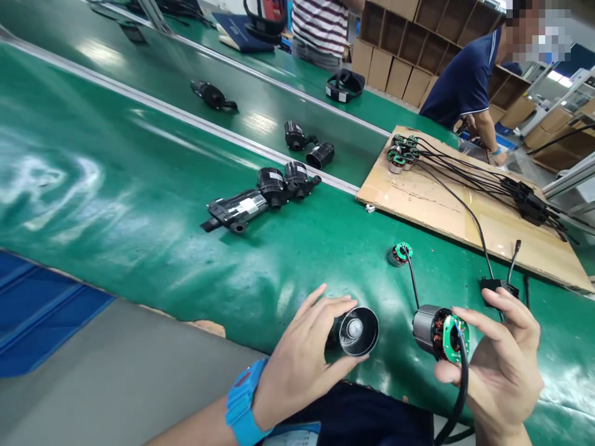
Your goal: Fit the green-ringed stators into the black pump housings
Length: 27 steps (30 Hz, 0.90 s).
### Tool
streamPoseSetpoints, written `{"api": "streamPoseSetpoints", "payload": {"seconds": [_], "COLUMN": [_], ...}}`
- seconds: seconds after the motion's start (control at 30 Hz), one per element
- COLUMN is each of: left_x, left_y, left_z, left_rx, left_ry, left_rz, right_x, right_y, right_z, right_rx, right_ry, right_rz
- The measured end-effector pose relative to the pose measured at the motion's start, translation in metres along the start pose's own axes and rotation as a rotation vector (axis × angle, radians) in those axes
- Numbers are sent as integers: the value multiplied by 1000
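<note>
My left hand [307,344], with a blue strap at its wrist, grips a black cylindrical housing [372,350] between thumb and fingers. The housing's round mouth faces me, and a pale round core shows inside. To the right, my right hand [504,359] holds a motor stator [425,328] by its end between thumb and fingertips. Copper windings and a green circuit board show on that end, and a thick black cable hangs down from it. The two parts are apart. Beyond them, a smaller stator [398,254] with a green board stands on the green mat.
Several black pumps [246,207] lie on the green mat [153,248]. A cardboard sheet [446,217] at the right bears several stators and a bundle of black cables [525,198]. A metal rail [223,142] crosses the bench. Two other people stand beyond; one bends over the far bench.
</note>
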<state>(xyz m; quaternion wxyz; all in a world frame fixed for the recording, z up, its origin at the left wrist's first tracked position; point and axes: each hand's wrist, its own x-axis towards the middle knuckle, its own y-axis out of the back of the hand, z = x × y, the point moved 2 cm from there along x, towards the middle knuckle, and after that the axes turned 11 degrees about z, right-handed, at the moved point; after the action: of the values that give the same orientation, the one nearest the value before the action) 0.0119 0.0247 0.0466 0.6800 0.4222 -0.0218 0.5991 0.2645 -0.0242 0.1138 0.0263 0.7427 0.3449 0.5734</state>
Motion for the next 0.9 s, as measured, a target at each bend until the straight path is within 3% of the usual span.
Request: {"api": "streamPoseSetpoints", "payload": {"seconds": [0.1,0.4,0.53,0.9], "left_x": [2,-2,-2,-5], "left_y": [-6,-7,-5,-10], "left_z": [-5,-13,-15,-14], "left_rx": [-62,-181,-205,-268], "left_ry": [21,-13,-46,24], "left_rz": [51,12,21,68], "right_x": [2,2,-1,-33], "right_y": [-7,-53,-67,-89], "right_z": [-9,-37,-39,-29], "right_rx": [9,205,301,713], "right_ry": [26,120,21,-289], "right_rz": [-40,-330,-394,-399]}}
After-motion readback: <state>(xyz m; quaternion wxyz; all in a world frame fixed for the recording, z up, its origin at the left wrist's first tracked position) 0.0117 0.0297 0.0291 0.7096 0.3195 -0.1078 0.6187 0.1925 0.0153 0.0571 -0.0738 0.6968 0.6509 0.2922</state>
